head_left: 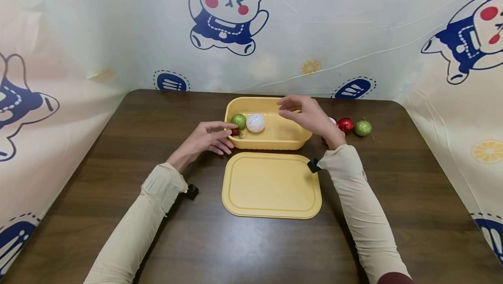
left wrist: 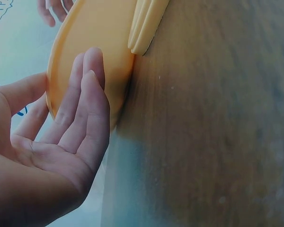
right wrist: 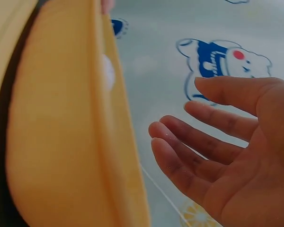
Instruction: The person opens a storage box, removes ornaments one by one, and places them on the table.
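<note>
Relaxed fingers of the left hand (head_left: 203, 137) touch the box (head_left: 271, 144), probably steadying it; the right hand (head_left: 309, 114), empty, fingers loose, hovers above. Walls keep the white ball (head_left: 255, 122) inside.

In the left wrist view, a speech bubble (left wrist: 1, 11) on the backdrop (left wrist: 21, 49) seems to read "app", partly cut off

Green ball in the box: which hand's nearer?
Left. The left hand is beside the green ball, at the left end of the yellow box; the right hand is by its right end.
</note>
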{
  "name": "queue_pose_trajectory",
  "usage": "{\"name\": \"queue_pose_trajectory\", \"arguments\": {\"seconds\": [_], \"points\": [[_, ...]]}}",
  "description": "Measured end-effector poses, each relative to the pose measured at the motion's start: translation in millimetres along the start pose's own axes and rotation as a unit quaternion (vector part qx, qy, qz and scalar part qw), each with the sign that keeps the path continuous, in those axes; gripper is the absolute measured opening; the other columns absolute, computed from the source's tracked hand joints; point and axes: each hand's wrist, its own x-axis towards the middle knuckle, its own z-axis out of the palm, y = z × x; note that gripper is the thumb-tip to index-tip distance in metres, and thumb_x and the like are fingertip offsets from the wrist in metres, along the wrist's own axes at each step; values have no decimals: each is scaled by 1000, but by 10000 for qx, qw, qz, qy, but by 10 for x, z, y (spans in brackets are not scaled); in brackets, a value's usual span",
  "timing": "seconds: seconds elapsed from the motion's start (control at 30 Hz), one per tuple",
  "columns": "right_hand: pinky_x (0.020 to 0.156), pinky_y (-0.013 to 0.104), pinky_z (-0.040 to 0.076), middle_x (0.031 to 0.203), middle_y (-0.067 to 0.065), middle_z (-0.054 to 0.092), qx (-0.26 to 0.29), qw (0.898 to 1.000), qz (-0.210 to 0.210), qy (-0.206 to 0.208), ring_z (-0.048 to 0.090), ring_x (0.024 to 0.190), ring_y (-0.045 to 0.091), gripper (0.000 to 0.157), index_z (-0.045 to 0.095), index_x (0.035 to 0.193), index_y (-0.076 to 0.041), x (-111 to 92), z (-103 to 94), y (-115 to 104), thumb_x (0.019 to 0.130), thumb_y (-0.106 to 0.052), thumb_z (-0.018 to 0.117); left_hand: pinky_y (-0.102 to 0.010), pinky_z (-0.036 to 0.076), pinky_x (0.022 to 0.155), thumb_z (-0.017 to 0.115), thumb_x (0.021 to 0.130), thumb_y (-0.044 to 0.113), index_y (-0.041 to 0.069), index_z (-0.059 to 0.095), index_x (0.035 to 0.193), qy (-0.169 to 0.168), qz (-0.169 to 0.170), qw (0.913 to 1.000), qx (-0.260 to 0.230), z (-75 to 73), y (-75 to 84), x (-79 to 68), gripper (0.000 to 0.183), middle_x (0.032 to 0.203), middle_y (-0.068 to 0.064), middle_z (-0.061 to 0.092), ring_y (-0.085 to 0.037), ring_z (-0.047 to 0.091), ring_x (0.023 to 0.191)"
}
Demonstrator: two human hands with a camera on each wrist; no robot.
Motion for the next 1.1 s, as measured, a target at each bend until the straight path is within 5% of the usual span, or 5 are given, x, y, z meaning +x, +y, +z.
{"name": "queue_pose_trajectory", "arguments": {"seconds": [0.5,0.77,0.9,1.1], "points": [[94,48,51,117,17,68,-176,9990,-371,-158,66,104,29,33,64,124,1,208,436,98,96,-16,67,-44,61,67,63,100,26,7,60,137,0,19,10000,-22,-11,19,-12,42,93,-25,72,-34,73,76],[93,46,52,143,14,53,-115,9980,-345,-525,60,116,32,47,51,142,-2,187,541,144,99,-18,63,-44,61,68,65,98,31,7,60,137,-61,13,10000,-15,4,10,0,46,92,-23,73,-35,73,76],[105,48,45,153,12,43,3,9958,-522,-749,48,132,33,51,44,149,-5,181,587,158,102,-18,58,-43,61,68,65,98,32,6,59,137,-54,3,10000,-6,10,22,-9,47,91,-23,73,-34,74,76],[110,51,38,136,8,56,136,9940,-638,-878,46,132,24,27,60,124,-7,207,657,167,99,-16,63,-43,61,67,65,98,31,6,59,138,-66,38,10000,-17,1,7,6,47,91,-23,73,-33,74,75]]}}
